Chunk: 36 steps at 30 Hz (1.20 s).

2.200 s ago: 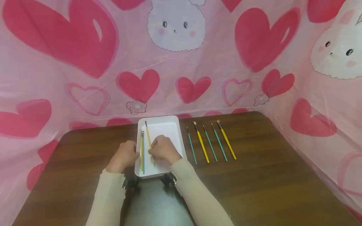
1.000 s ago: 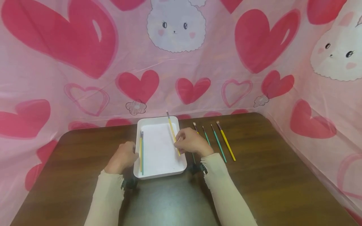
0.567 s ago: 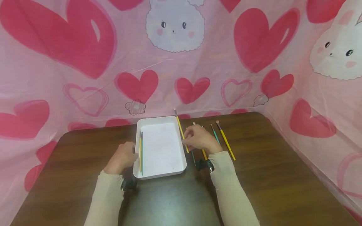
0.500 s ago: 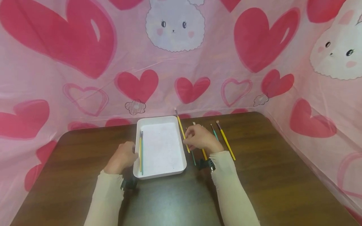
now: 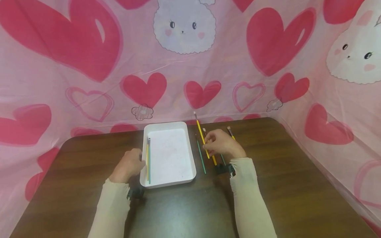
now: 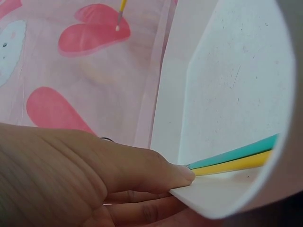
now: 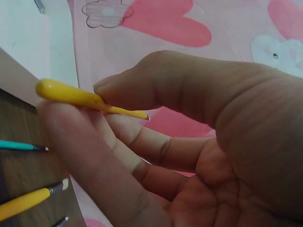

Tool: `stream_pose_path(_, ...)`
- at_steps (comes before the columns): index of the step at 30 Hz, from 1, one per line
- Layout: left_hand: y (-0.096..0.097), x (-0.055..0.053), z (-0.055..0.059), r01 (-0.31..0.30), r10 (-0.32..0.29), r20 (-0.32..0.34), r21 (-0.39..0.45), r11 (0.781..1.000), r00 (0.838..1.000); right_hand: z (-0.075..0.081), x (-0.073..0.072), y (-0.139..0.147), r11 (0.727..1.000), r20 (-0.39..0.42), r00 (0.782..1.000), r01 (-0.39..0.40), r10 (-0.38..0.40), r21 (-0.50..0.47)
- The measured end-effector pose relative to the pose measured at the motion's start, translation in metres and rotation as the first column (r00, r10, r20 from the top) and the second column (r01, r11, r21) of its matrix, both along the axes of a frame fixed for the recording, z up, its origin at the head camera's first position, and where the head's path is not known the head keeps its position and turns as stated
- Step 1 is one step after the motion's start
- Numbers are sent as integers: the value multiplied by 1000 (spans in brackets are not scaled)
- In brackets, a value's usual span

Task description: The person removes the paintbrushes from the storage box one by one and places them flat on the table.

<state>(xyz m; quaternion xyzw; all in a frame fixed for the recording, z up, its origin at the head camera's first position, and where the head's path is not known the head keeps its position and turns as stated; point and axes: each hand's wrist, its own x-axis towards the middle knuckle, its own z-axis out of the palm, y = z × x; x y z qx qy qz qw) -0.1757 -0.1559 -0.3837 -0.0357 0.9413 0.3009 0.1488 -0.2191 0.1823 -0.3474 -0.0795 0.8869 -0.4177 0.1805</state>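
Observation:
My right hand (image 5: pixel 221 144) pinches a yellow paintbrush (image 5: pixel 199 127) between thumb and fingers, bristles pointing away, above the row of brushes right of the tray. The right wrist view shows the yellow handle end (image 7: pixel 66 93) lying across the fingers under the thumb. At the tray's left wall my left hand (image 5: pixel 127 166) grips the rim, thumb inside and fingers outside. Along that wall, inside the white tray (image 5: pixel 171 184), lie a yellow paintbrush (image 5: pixel 147 162) and a teal paintbrush (image 5: pixel 149 165) side by side.
On the brown table (image 5: pixel 282 185), a teal brush (image 5: pixel 200 155) lies just right of the tray. Further brushes lie partly hidden under the right hand, among them a yellow one (image 5: pixel 230 130). A pink curtain (image 5: pixel 229 66) with hearts hangs behind the table.
The right hand has lifted the yellow paintbrush out of the tray and carried it right, over the tray's right rim to above the row of brushes. The left hand stays on the rim.

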Motion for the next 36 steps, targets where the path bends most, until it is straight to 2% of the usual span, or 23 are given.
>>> stream_pose_path(16,0,-1,1,3,-3,3,-6,1000,1000,-5,-6,27,999,17,1000,24,-24,-34)
stream_pose_path(22,1,0,0,8,-8,7,-5,1000,1000,-6,-6,40,999,-6,999,42,-42,-1)
stream_pose_path(30,1,1,0,6,-6,8,-4,1000,1000,-8,-4,55,994,27,994,103,-103,-24)
stream_pose_path(36,1,2,1,-5,5,25,-8,1000,1000,-10,-2,67,995,46,995,94,-92,-36)
